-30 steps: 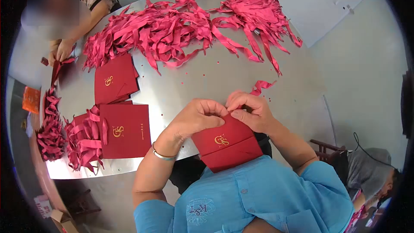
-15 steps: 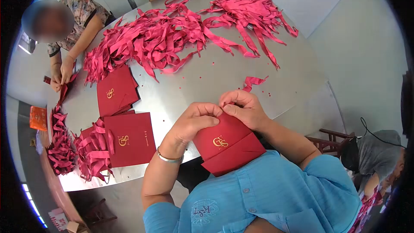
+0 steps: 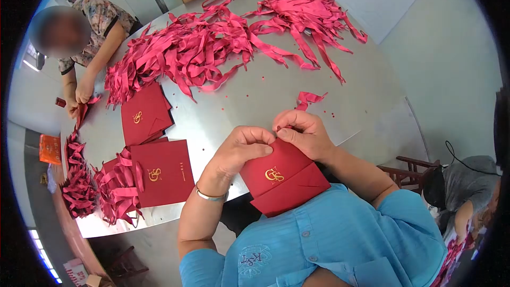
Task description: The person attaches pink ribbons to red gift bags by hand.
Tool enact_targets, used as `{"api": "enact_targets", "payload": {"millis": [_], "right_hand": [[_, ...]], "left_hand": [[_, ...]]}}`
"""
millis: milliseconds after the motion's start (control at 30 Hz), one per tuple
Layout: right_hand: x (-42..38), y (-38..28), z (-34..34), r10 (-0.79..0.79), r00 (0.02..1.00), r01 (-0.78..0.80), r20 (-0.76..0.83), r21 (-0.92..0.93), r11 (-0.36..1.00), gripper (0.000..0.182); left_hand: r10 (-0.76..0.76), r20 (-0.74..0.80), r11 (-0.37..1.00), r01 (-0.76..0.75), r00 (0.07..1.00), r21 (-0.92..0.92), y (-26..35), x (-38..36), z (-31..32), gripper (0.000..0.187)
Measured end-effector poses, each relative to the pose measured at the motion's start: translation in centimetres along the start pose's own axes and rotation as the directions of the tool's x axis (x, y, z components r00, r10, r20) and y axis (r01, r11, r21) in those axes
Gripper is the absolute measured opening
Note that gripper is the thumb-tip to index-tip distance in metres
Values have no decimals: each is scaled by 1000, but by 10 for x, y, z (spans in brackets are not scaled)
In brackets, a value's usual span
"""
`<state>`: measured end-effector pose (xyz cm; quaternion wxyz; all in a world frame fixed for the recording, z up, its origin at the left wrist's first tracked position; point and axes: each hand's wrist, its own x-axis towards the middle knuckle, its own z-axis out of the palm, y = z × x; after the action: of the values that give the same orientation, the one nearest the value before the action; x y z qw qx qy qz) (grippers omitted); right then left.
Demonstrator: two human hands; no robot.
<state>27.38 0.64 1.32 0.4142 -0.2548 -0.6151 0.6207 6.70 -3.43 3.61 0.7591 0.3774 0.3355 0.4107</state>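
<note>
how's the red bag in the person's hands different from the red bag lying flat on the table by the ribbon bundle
The held bag is off the table, tilted against the blue shirt, pinched at its top edge by the left hand and right hand. The flat bag lies untouched on the table, with ribbons beside it. The held bag shows a fold across its lower part; the flat bag looks unfolded. Both are dark red with a gold logo.

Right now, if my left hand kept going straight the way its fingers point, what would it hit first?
Your right hand. The left hand points across the top edge of the red folded bag, and both sets of fingertips already appear to meet there.
</note>
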Motion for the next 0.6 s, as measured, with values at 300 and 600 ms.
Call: {"api": "enact_targets", "payload": {"millis": [300,600], "right_hand": [[2,-1,8,79,996,-83,40,109,991,10],[-1,3,7,41,998,-47,42,143,989,10]], "left_hand": [[-32,87,999,36,996,-40,4,0,-4,22],[-68,102,997,70,992,-19,5,-4,-3,17]]}}
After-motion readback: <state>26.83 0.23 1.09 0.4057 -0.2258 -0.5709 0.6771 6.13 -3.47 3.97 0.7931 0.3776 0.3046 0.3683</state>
